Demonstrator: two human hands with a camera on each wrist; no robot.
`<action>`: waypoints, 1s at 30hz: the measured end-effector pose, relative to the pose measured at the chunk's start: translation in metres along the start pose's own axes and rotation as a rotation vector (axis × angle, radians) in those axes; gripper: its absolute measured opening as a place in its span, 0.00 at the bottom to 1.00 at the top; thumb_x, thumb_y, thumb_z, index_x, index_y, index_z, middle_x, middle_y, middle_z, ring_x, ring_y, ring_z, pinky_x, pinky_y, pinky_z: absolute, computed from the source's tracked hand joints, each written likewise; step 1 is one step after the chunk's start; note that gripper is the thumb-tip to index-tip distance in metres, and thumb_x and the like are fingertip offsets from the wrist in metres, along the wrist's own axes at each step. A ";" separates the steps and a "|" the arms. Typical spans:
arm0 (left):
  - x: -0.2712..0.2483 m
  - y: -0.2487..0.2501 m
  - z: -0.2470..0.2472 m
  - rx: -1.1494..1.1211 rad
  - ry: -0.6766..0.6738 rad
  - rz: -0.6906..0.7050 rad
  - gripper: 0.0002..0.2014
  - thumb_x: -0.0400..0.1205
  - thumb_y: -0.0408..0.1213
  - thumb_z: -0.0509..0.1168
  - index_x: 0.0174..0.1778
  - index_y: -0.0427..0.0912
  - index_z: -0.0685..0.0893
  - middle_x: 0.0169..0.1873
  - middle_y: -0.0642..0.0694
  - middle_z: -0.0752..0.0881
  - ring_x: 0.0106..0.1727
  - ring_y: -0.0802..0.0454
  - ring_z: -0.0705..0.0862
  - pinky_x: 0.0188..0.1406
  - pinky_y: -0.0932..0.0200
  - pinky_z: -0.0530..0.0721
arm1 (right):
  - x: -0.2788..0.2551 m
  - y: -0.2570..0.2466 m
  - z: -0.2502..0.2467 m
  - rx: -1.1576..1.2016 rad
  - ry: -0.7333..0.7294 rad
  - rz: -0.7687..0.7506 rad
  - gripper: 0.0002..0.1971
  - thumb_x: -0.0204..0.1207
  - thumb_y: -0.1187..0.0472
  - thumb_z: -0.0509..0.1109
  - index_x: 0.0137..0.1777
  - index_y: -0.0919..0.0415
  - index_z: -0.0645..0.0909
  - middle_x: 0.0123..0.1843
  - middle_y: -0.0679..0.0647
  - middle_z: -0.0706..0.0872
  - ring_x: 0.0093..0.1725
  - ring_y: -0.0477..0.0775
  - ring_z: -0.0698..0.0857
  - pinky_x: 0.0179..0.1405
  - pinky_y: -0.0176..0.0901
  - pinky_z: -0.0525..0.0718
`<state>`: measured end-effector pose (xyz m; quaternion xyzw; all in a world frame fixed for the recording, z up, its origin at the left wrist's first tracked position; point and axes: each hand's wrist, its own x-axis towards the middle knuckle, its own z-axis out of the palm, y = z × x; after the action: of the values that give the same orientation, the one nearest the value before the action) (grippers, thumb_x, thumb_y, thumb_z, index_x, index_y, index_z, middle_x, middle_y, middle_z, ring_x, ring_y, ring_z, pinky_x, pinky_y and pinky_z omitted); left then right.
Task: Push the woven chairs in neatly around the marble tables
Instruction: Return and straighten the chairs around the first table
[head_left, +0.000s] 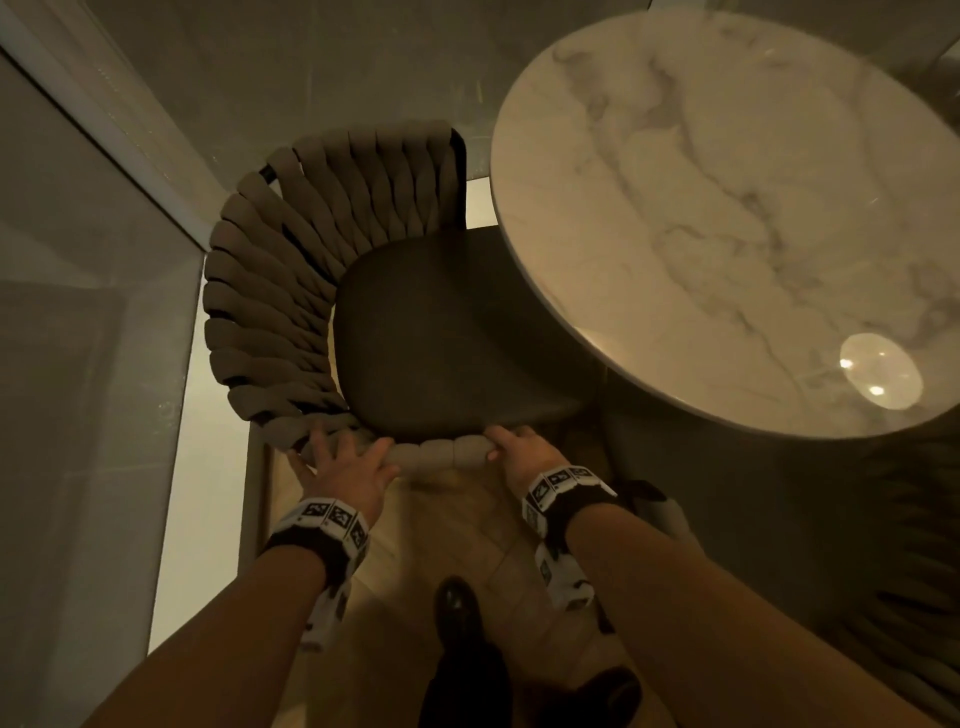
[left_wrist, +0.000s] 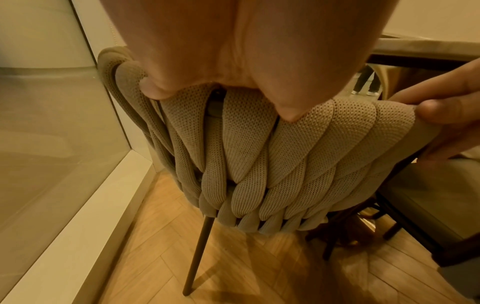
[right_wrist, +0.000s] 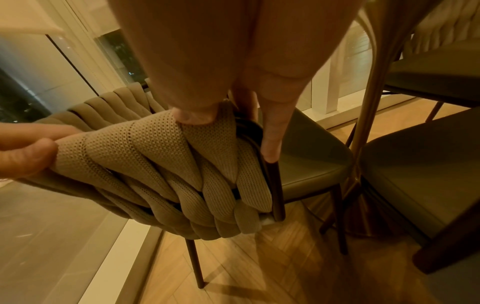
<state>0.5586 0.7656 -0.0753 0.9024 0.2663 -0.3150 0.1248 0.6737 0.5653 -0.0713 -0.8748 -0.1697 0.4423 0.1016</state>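
Left hand (head_left: 345, 467) and right hand (head_left: 522, 454) grip the woven chair (head_left: 291, 291) backrest beside the marble table (head_left: 727, 208). An uneven push may drive the armrest into the tabletop edge.

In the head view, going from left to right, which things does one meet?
glass wall → woven chair → left hand → right hand → marble table

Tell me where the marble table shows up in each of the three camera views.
Head: marble table fills the upper right, round top over the woven chair seat's edge.
Left wrist: only its edge, upper right.
Right wrist: top not in view.
Shared landmark: the woven chair back, gripped by left hand and right hand.
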 end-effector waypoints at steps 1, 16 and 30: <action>-0.003 0.002 0.002 0.002 -0.001 0.005 0.23 0.84 0.58 0.45 0.77 0.67 0.60 0.82 0.42 0.58 0.83 0.31 0.37 0.77 0.22 0.39 | -0.003 0.003 0.001 0.002 -0.002 0.003 0.24 0.85 0.55 0.57 0.79 0.42 0.61 0.77 0.61 0.67 0.73 0.67 0.74 0.72 0.56 0.74; -0.001 0.011 -0.006 0.005 -0.043 0.011 0.22 0.85 0.56 0.47 0.76 0.67 0.61 0.81 0.42 0.61 0.82 0.30 0.39 0.76 0.21 0.38 | -0.010 0.010 -0.004 -0.013 0.063 -0.039 0.22 0.85 0.54 0.55 0.79 0.43 0.61 0.75 0.62 0.70 0.72 0.66 0.74 0.69 0.56 0.76; -0.036 0.055 0.013 -0.050 0.196 0.162 0.26 0.84 0.46 0.56 0.79 0.54 0.61 0.82 0.48 0.62 0.82 0.39 0.56 0.79 0.32 0.56 | -0.073 0.061 -0.006 0.188 0.129 -0.038 0.20 0.82 0.49 0.59 0.74 0.41 0.69 0.70 0.53 0.78 0.66 0.56 0.80 0.67 0.54 0.78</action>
<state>0.5588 0.7004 -0.0589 0.9440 0.2112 -0.2073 0.1457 0.6507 0.4807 -0.0338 -0.8845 -0.1372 0.3972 0.2026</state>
